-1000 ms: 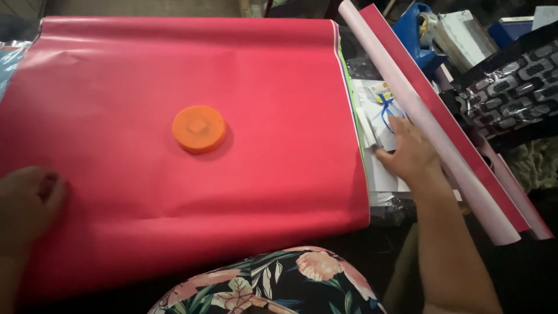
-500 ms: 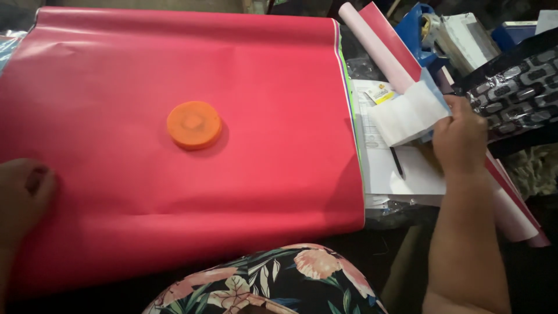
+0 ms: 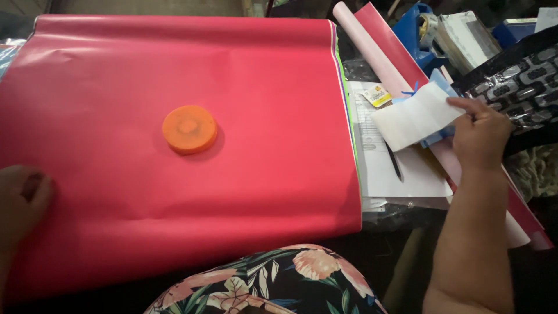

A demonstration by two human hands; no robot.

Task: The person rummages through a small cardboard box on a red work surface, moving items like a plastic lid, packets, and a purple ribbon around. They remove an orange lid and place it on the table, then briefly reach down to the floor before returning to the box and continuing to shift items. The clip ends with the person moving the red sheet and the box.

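Since the earlier frame, right hand [image 3: 479, 135] had lifted a folded white paper slip [image 3: 415, 115] off the ruled sheet, pinching its right edge. Left hand [image 3: 20, 197] lay loosely curled, pressing the large red paper sheet [image 3: 174, 192]. Judgement: firmer pinch would prevent slipping.

Both forearms are bare, no sleeves showing; a dark garment [image 3: 273, 285] printed with pink flowers and green leaves, perhaps a dress.
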